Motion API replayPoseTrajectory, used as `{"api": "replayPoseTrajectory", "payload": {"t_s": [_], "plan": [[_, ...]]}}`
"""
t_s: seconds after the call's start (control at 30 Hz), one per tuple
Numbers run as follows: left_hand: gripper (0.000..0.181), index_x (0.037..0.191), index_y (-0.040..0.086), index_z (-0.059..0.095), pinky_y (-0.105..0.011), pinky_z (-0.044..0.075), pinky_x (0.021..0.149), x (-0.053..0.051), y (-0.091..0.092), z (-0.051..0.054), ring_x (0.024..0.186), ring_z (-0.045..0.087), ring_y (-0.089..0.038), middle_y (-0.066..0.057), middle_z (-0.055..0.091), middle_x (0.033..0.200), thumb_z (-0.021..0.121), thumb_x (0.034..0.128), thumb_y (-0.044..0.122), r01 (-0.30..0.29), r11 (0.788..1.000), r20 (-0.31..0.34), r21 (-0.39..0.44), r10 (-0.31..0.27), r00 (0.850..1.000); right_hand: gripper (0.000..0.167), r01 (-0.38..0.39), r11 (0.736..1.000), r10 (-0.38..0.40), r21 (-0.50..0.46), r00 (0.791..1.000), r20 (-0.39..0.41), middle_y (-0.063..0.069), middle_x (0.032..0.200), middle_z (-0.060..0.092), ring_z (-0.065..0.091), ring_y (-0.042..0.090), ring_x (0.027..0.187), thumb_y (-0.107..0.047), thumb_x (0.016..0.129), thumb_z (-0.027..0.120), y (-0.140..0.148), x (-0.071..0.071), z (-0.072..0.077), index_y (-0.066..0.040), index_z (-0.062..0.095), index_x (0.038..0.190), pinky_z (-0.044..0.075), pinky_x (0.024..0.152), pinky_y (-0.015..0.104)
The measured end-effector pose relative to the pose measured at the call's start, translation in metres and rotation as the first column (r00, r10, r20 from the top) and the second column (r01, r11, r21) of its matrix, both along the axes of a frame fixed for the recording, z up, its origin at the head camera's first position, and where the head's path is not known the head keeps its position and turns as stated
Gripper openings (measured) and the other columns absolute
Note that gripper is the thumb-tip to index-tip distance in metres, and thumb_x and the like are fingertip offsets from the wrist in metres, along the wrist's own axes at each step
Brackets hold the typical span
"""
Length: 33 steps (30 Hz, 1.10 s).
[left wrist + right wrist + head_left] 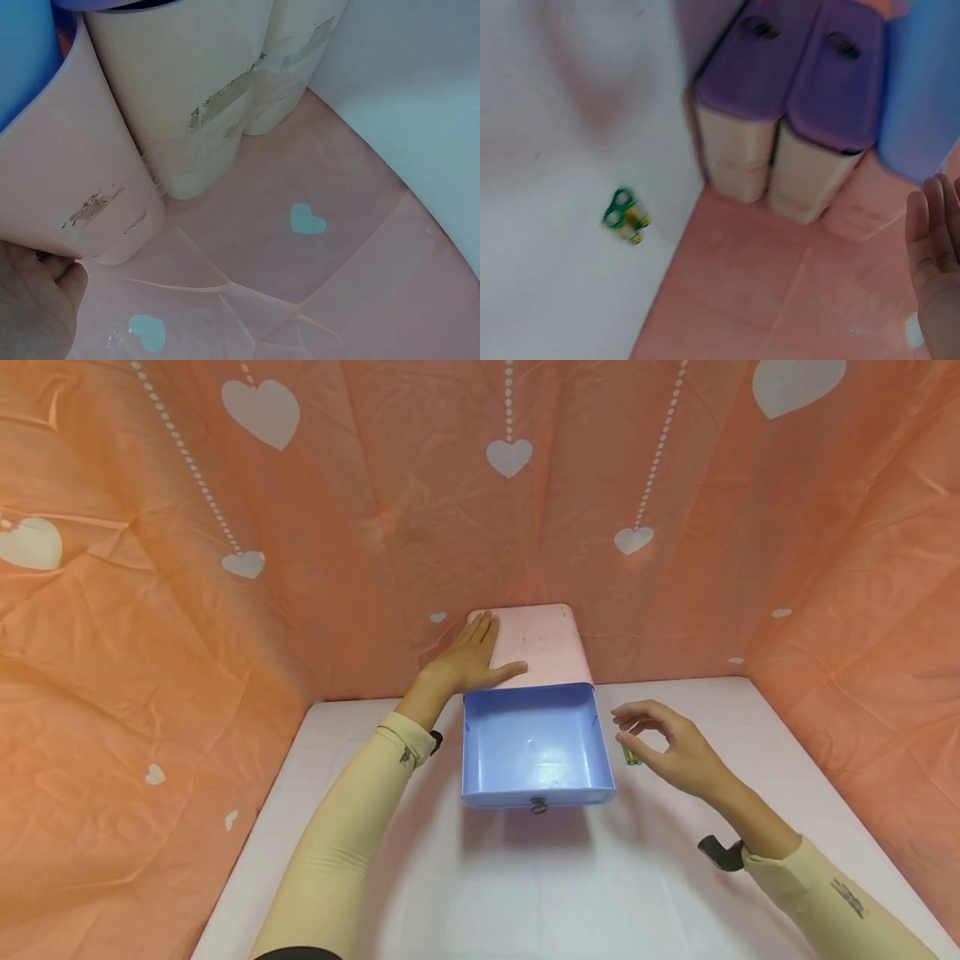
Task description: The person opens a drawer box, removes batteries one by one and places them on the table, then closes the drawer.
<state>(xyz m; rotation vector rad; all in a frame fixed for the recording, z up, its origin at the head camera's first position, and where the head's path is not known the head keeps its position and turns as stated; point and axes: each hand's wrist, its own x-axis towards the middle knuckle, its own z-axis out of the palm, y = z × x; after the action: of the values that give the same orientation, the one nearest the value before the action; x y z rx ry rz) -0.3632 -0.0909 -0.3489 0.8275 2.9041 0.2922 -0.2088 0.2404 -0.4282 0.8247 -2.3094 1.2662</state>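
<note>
A drawer unit with a pink top (536,643) stands against the back curtain. Its blue top drawer (532,743) is pulled out, and no contents show inside. My left hand (468,662) rests on the unit's top with fingers spread, and part of it shows beside the pink casing in the left wrist view. To the right of the drawer hovers my right hand (675,752), fingers loosely bent and holding nothing. Two small green and yellow cylinders (626,216), like batteries, lie on the table in the right wrist view. In the head view the right hand partly hides them.
Two lower drawers with purple fronts (832,90) and metal ring pulls are closed in cream casings (739,150). A white cloth (480,902) covers the table. Orange curtains (390,527) with white hearts enclose the back and both sides.
</note>
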Motion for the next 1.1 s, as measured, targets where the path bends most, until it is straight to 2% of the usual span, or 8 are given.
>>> {"api": "replayPoseTrajectory", "payload": {"t_s": [0.27, 0.57, 0.77, 0.97, 1.1], "plan": [[0.114, 0.171, 0.003, -0.007, -0.041, -0.002, 0.134, -0.001, 0.000, -0.001, 0.166, -0.014, -0.026, -0.015, -0.014, 0.179, 0.042, 0.1011, 0.078, 0.000, 1.000, -0.003, -0.007, 0.000, 1.000, 0.043, -0.010, 0.998, 0.009, -0.055, 1.000, -0.027, 0.002, 0.118, 0.073, 0.069, 0.015, 0.100, 0.011, 0.089, 0.080, -0.019, 0.020, 0.014, -0.005, 0.071, 0.128, 0.053, 0.098, 0.018], [0.114, 0.171, 0.003, -0.007, -0.041, -0.002, 0.134, -0.001, 0.000, -0.001, 0.166, -0.014, -0.026, -0.015, -0.013, 0.179, 0.042, 0.1010, 0.078, -0.001, 1.000, -0.004, -0.003, 0.001, 1.000, 0.043, -0.046, 0.998, 0.047, -0.049, 0.999, 0.014, 0.016, 0.120, 0.073, 0.067, 0.023, 0.103, 0.012, 0.087, 0.082, -0.032, 0.040, 0.022, -0.001, 0.069, 0.126, 0.051, 0.099, 0.015], [0.113, 0.171, 0.004, -0.008, -0.041, -0.002, 0.134, 0.000, 0.000, 0.001, 0.166, -0.014, -0.025, -0.015, -0.014, 0.179, 0.042, 0.1012, 0.078, -0.001, 1.000, 0.005, -0.005, 0.001, 1.000, 0.043, -0.051, 0.997, 0.051, -0.055, 0.999, 0.001, 0.013, 0.119, 0.074, 0.068, 0.020, 0.102, 0.009, 0.087, 0.084, -0.041, 0.052, 0.026, -0.006, 0.071, 0.125, 0.053, 0.097, 0.017], [0.113, 0.171, 0.004, -0.008, -0.040, -0.003, 0.134, -0.001, 0.000, 0.000, 0.166, -0.014, -0.025, -0.015, -0.014, 0.179, 0.041, 0.1015, 0.078, 0.002, 1.000, 0.000, -0.006, -0.002, 1.000, 0.046, -0.094, 0.993, 0.094, -0.068, 0.995, -0.014, 0.004, 0.117, 0.074, 0.070, 0.022, 0.098, 0.011, 0.086, 0.084, -0.052, 0.067, 0.028, -0.010, 0.072, 0.125, 0.055, 0.097, 0.019], [0.113, 0.171, 0.003, -0.007, -0.040, -0.002, 0.134, -0.001, 0.000, 0.000, 0.166, -0.013, -0.026, -0.016, -0.013, 0.179, 0.042, 0.1016, 0.077, 0.000, 1.000, -0.005, -0.004, 0.000, 1.000, 0.049, -0.122, 0.990, 0.121, -0.068, 0.993, -0.012, 0.004, 0.115, 0.073, 0.069, 0.021, 0.097, 0.011, 0.085, 0.085, -0.059, 0.077, 0.025, -0.014, 0.072, 0.126, 0.056, 0.094, 0.020]]}}
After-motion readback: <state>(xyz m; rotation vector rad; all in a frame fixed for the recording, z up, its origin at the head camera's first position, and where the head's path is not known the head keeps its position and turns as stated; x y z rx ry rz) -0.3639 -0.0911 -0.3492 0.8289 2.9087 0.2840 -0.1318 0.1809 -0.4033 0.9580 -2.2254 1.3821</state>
